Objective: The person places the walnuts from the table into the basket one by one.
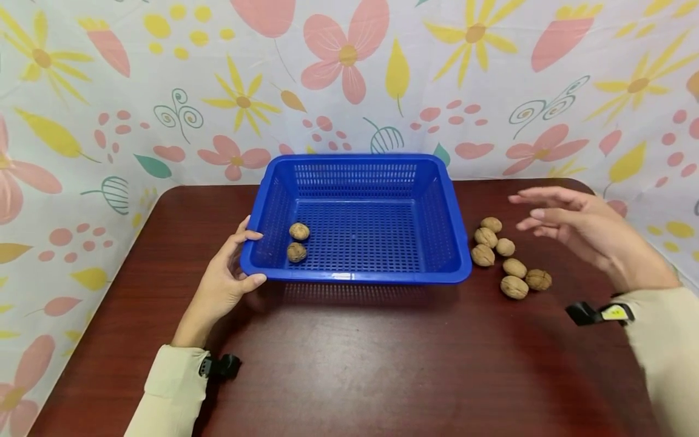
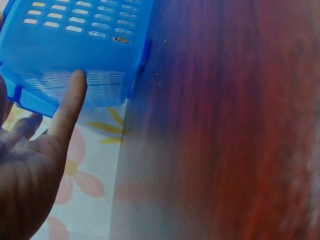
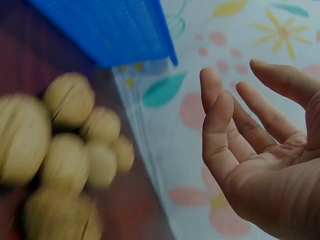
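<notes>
At left, the basket [image 1: 393, 277] is gripped, seemingly steadied, by the left hand [image 1: 221, 282]. Walnuts [image 1: 483, 255] are clustered right; the right hand [image 1: 592, 233] is relaxed, empty.

Blue on the basket [image 1: 360, 237], tan with darker streaks on the walnuts [image 1: 514, 287], reddish brown on the table [image 1: 349, 364], cream on the sleeves [image 1: 177, 376], white with pink, yellow and green florals on the cloth [image 1: 295, 54].
</notes>
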Motion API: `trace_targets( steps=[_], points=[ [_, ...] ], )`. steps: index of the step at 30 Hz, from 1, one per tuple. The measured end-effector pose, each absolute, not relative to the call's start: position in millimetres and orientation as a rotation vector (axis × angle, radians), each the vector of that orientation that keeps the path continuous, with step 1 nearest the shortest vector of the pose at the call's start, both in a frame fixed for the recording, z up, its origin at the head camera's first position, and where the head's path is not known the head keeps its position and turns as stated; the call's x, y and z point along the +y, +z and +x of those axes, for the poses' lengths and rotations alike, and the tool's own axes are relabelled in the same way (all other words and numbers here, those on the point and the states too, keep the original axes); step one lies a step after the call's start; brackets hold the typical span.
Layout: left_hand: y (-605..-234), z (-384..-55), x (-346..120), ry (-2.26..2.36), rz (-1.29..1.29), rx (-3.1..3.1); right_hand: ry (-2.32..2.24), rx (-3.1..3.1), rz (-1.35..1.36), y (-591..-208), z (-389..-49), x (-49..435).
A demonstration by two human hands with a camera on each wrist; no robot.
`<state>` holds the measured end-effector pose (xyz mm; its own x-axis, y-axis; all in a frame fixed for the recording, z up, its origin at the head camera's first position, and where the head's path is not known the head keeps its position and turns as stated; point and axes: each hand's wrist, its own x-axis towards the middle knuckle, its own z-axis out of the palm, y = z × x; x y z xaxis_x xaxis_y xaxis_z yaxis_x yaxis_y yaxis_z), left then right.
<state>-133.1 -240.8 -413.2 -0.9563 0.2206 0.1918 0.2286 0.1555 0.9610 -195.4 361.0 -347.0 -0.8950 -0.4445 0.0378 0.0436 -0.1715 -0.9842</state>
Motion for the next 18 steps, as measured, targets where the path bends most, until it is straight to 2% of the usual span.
trace_targets(
  steps=[8,18],
  points=[
    [-414,-134,-242,-1.996,-0.475,-2.362,-2.097,1.967,-0.269,-382,-148,405],
    [-415,-134,-241,-2.023,-0.510,-2.335,-1.995,2.023,-0.127,-416,-116,419]
  ],
)
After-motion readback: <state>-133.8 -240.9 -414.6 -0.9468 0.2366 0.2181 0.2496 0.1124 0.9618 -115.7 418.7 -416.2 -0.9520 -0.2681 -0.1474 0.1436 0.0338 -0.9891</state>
